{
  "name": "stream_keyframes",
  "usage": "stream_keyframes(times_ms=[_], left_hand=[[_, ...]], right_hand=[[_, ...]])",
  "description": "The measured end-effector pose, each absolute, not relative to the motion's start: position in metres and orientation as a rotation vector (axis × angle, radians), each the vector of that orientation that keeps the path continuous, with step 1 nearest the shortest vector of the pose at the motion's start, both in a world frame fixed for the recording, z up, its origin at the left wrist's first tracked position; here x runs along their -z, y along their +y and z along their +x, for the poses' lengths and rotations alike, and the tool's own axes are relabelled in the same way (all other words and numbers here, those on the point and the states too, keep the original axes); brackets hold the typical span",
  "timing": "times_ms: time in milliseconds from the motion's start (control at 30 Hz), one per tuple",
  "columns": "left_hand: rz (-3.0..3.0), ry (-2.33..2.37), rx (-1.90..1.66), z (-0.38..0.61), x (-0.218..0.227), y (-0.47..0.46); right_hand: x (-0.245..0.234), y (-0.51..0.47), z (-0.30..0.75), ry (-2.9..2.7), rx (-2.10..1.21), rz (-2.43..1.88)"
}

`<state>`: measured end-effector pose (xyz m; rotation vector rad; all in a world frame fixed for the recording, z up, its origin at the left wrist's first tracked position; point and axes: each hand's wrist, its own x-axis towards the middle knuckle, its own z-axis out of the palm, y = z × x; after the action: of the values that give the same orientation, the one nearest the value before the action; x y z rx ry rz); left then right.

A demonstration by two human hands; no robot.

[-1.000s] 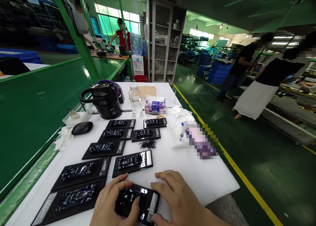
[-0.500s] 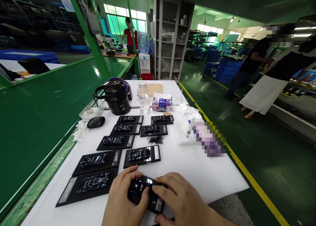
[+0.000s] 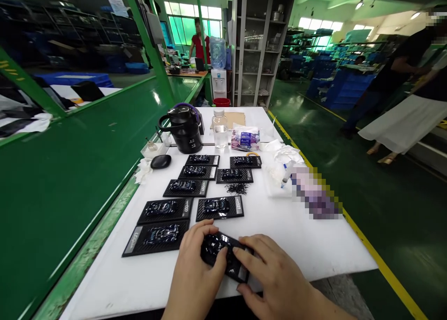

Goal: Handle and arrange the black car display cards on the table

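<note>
Both hands gripped one glossy black car plaque (image 3: pixel 226 259) at the near edge of the white table (image 3: pixel 307 245): left hand (image 3: pixel 195 275) clasping its left end, right hand (image 3: pixel 275 282) its right. Its long axis ran left to right, slightly slanted. Seven matching plaques (image 3: pixel 195 189) lay in rows beyond.

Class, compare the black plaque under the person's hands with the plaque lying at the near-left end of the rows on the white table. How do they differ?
The held plaque is gripped by the left hand and right hand; the near-left plaque lies untouched. The held plaque is largely covered by fingers; the near-left plaque shows whole. The held plaque sits skewed, apart from the rows; the near-left plaque is lined up with its neighbours. Both are black, with a glossy dark car shape.
</note>
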<state>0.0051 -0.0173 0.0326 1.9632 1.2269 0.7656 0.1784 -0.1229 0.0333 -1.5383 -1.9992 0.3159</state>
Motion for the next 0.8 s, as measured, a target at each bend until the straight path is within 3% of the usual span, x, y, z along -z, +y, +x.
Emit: stream_keyframes(times_ms=[467, 800], left_hand=[[1.929, 1.261, -0.777, 0.008, -0.030, -0.014], [2.047, 1.204, -0.731, 0.006, -0.026, -0.004]], right_hand=[[-0.028, -0.121, 0.177, -2.155, -0.051, -1.480], [-0.023, -0.120, 0.176, -2.228, -0.044, -1.507]])
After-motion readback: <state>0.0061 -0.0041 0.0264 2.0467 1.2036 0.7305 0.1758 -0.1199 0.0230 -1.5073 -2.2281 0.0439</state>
